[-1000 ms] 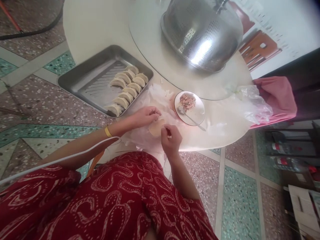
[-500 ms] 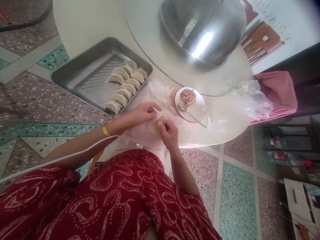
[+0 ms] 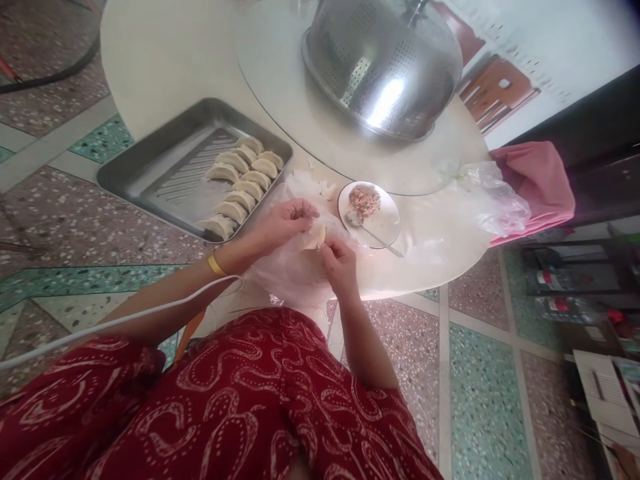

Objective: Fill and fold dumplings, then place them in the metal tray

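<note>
Between my hands is a pale round dumpling wrapper (image 3: 315, 239), held low over crumpled clear plastic on the table. My right hand (image 3: 341, 265) pinches its near right edge between thumb and fingers. On the other side my left hand (image 3: 286, 223) has its fingers curled, with thumb and fingertips at the wrapper's far left edge. Just beyond, a white plate (image 3: 387, 223) carries a mound of minced filling (image 3: 365, 200) and a metal spoon (image 3: 377, 237). To the left, several folded dumplings (image 3: 242, 200) lie in two rows in a metal tray (image 3: 150, 150).
A large perforated metal dome (image 3: 385, 73) stands on the glass turntable (image 3: 280, 100) at the back. Wrapper scraps and a thin plastic sheet (image 3: 280, 267) lie before me. At right are a plastic bag (image 3: 495, 200) and a pink cloth (image 3: 537, 187). A white cable (image 3: 165, 305) crosses my left arm.
The wrapper has turned from lying fairly flat between my hands to a raised, partly folded edge at my right fingertips. My view has shifted slightly, while both hands stay close together.
</note>
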The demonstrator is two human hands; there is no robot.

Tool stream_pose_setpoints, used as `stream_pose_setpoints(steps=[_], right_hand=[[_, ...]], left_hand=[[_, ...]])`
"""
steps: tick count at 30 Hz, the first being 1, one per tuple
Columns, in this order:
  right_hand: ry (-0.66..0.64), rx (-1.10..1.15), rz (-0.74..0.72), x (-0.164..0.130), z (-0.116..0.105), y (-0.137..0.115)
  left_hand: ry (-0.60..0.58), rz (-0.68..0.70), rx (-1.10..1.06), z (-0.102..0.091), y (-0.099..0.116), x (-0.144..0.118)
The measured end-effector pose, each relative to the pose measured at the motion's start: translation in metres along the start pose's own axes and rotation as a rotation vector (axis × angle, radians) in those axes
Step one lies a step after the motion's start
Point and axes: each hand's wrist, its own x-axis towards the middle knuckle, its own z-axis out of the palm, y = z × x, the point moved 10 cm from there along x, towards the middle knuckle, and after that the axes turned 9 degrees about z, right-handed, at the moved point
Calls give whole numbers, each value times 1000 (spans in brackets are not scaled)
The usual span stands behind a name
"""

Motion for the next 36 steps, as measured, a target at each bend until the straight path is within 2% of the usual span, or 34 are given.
stream_pose_setpoints(steps=[3,6,9,11,13,15,19,23,27,30,34,36], right_hand=[[-8,37,51,0,-3,7],[-24,107,135,1,-6,18],[-50,135,207,1,-8,27],[-70,140,220,1,-8,29],[-89,164,211,2,-6,29],[-104,198,202,2,-4,28],[-118,215,195,4,1,28],[-126,222,154,6,4,22],[-113,189,82,7,4,10],[-50,147,28,7,-3,7],[16,85,35,11,-12,20],[25,56,16,12,-13,24]], left_hand=[[-23,155,397,-7,10,5],[-75,271,807,-4,17,9],[-133,249,971,-2,16,11],[-133,275,1003,0,27,7],[-119,339,967,2,43,-3],[-163,352,852,8,50,-16],[-275,217,715,19,34,-41],[-265,189,734,27,20,-51],[-216,186,682,26,14,-40],[-170,46,536,14,1,-27],[-34,-240,60,-2,-20,-23],[22,-322,-144,-4,-22,-25]])
